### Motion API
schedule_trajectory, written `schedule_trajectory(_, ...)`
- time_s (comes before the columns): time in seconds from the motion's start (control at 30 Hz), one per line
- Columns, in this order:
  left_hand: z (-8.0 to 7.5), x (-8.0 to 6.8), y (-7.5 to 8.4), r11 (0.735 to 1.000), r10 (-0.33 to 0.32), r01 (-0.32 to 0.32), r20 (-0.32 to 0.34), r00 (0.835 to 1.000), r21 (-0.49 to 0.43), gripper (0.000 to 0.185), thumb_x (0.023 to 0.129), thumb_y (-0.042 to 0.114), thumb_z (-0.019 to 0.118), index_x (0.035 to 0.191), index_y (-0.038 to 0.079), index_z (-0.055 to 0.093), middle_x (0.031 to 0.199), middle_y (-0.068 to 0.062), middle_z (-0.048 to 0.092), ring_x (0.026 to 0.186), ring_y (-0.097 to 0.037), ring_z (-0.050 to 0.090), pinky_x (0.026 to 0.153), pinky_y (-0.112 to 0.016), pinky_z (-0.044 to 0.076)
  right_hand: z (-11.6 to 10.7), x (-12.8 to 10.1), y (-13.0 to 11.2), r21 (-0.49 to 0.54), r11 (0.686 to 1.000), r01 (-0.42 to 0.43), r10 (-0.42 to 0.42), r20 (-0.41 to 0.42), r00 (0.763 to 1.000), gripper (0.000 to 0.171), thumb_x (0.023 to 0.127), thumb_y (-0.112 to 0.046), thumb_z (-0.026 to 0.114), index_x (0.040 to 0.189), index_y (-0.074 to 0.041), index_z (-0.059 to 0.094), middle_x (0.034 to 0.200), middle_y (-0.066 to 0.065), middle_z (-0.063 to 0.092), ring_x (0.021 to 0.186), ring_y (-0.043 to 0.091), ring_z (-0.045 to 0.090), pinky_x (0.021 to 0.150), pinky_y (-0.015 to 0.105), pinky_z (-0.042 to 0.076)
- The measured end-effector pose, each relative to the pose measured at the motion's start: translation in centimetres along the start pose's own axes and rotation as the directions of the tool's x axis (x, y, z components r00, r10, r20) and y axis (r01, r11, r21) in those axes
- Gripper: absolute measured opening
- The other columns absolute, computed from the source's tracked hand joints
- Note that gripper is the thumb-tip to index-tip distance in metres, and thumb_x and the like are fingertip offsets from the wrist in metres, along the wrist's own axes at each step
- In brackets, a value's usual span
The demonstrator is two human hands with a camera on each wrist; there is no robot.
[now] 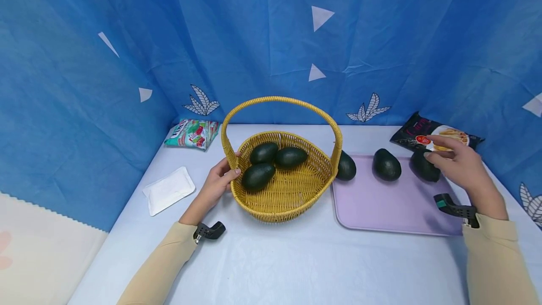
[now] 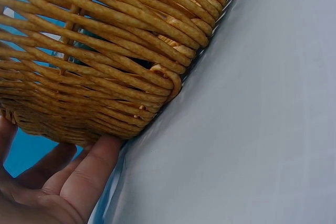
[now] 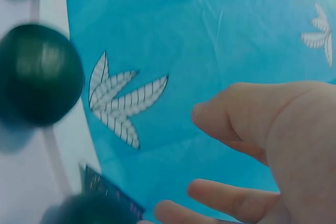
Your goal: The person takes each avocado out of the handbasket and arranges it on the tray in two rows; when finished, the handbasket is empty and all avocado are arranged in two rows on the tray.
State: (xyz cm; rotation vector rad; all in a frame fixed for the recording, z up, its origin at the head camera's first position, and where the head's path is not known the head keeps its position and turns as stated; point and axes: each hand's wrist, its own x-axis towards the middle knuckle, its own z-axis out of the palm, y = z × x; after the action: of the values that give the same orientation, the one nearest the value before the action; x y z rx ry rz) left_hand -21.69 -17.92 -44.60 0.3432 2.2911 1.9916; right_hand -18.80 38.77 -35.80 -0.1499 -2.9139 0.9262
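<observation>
My left hand (image 1: 217, 183) holds the left side of a yellow wicker basket (image 1: 277, 213), thumb over the rim near the base of its tall handle. In the left wrist view its fingers (image 2: 92, 174) lie against the woven wall. Three dark green avocados (image 1: 258, 177) lie inside, toward the back left. On a pale purple tray (image 1: 381, 208) sit an avocado (image 1: 386, 165), another avocado (image 1: 346, 167) partly behind the handle, and a third avocado (image 1: 425, 166) at the right. My right hand (image 1: 465, 166) hovers by that third one, thumb and fingers apart, holding nothing in the right wrist view.
A black snack packet (image 1: 449, 136) lies behind the tray at the back right. Back left is a green and red packet (image 1: 193, 133), with a flat white packet (image 1: 170, 190) nearer. A blue curtain (image 1: 271, 46) hangs behind the white-covered table (image 1: 288, 262).
</observation>
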Motion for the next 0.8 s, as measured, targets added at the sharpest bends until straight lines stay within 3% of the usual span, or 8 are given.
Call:
schedule_trajectory(0.1, 0.0, 0.0, 0.0, 1.000, -0.002, 0.002, -0.003, 1.000, 0.000, 0.052, 0.096, 0.017, 0.057, 0.146, 0.020, 0.044, 0.140, -0.016, 0.050, 0.120, -0.021, 0.048, 0.086, -0.021, 0.054, 0.3, -0.3, -1.2, 0.007, 0.998, 0.069, -0.069, 0.014, 0.998, 0.061, 0.098, -0.036, 0.053, 0.148, -0.006, 0.037, 0.145, 0.035, 0.038, 0.118, 0.056, 0.049, 0.080, 0.065, 0.051)
schedule_trajectory(0.2, 0.0, 0.0, 0.1, 1.000, -0.004, 0.004, -0.001, 1.000, 0.003, 0.052, 0.096, 0.016, 0.056, 0.147, 0.020, 0.043, 0.140, -0.017, 0.050, 0.118, -0.020, 0.049, 0.084, -0.022, 0.055, 0.7, -0.6, -2.4, 0.013, 0.992, 0.129, -0.129, 0.033, 0.991, 0.057, 0.096, -0.032, 0.057, 0.146, -0.009, 0.042, 0.143, 0.030, 0.044, 0.106, 0.024, 0.066, 0.074, 0.041, 0.058)
schedule_trajectory(0.33, 0.0, 0.0, 0.1, 1.000, -0.016, 0.016, -0.001, 1.000, -0.006, 0.053, 0.097, 0.016, 0.056, 0.148, 0.019, 0.041, 0.141, -0.019, 0.049, 0.115, -0.018, 0.051, 0.079, -0.022, 0.056, 1.3, -1.2, -4.1, 0.041, 0.981, 0.190, -0.192, 0.059, 0.980, 0.054, 0.094, -0.029, 0.062, 0.143, -0.010, 0.047, 0.141, 0.023, 0.049, 0.097, -0.003, 0.060, 0.068, 0.022, 0.056)
schedule_trajectory(0.43, 0.0, 0.0, 0.1, 1.000, -0.022, 0.022, -0.001, 1.000, -0.012, 0.054, 0.097, 0.016, 0.056, 0.148, 0.019, 0.040, 0.142, -0.020, 0.048, 0.114, -0.018, 0.050, 0.078, -0.021, 0.056, 1.9, -1.7, -5.1, 0.078, 0.966, 0.247, -0.253, 0.075, 0.965, 0.052, 0.094, -0.026, 0.063, 0.141, -0.009, 0.049, 0.141, 0.022, 0.051, 0.099, -0.004, 0.061, 0.072, 0.032, 0.060)
schedule_trajectory(0.57, 0.0, 0.0, 0.2, 1.000, -0.026, 0.026, 0.003, 1.000, -0.011, 0.054, 0.097, 0.016, 0.055, 0.149, 0.018, 0.040, 0.143, -0.020, 0.047, 0.117, -0.020, 0.049, 0.079, -0.021, 0.056, 2.9, -2.2, -6.2, 0.145, 0.935, 0.324, -0.340, 0.104, 0.935, 0.049, 0.094, -0.020, 0.064, 0.139, -0.006, 0.051, 0.139, 0.024, 0.052, 0.095, -0.019, 0.054, 0.074, 0.023, 0.058)
schedule_trajectory(0.67, 0.0, -0.1, 0.3, 0.999, -0.034, 0.034, 0.001, 0.999, -0.011, 0.053, 0.097, 0.016, 0.056, 0.148, 0.020, 0.041, 0.143, -0.019, 0.048, 0.118, -0.022, 0.049, 0.079, -0.022, 0.057, 3.5, -2.5, -7.0, 0.204, 0.915, 0.348, -0.379, 0.142, 0.914, 0.048, 0.094, -0.018, 0.064, 0.139, -0.006, 0.050, 0.138, 0.023, 0.052, 0.097, -0.020, 0.053, 0.074, 0.013, 0.053)
schedule_trajectory(0.8, 0.0, -0.1, 0.3, 0.999, -0.038, 0.038, 0.000, 0.999, -0.001, 0.052, 0.097, 0.019, 0.057, 0.147, 0.023, 0.043, 0.142, -0.017, 0.049, 0.119, -0.024, 0.050, 0.078, -0.023, 0.057, 4.0, -2.8, -7.9, 0.249, 0.908, 0.338, -0.389, 0.195, 0.900, 0.048, 0.094, -0.019, 0.064, 0.139, -0.008, 0.050, 0.139, 0.018, 0.053, 0.099, -0.016, 0.057, 0.075, 0.014, 0.055)
